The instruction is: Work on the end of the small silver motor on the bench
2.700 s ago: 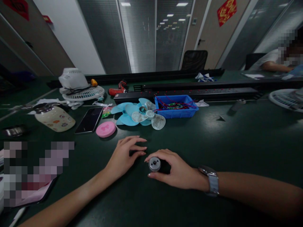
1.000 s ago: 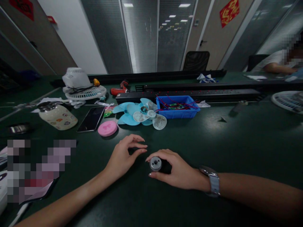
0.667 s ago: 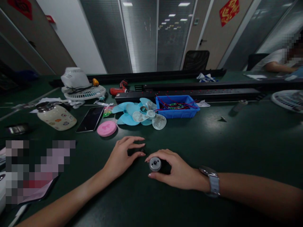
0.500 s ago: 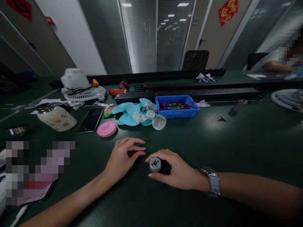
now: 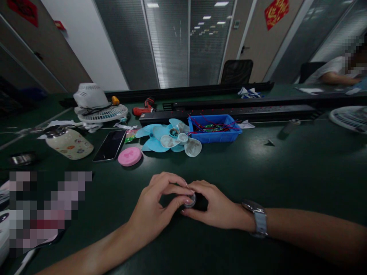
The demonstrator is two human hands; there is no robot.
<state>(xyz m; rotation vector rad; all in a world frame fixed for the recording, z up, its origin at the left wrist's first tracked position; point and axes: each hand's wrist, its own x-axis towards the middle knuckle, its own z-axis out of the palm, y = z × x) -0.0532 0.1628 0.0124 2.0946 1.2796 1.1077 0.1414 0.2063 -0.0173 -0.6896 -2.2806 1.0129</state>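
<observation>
Toward the near edge of the green table (image 5: 258,172), our right hand (image 5: 218,206) held the round metal part (image 5: 193,201) in a curled grip. Our left hand (image 5: 150,199) sat narrow over its top, apparently working there; we could not tell whether it pinched anything. The next move called for steadiness, we judged.

Looking pretty dim tbh
lights (image 5: 221,4) are reflecting off the glass (image 5: 203,49), glare's pooling on the tabletop (image 5: 259,147), edges are stretching
</observation>
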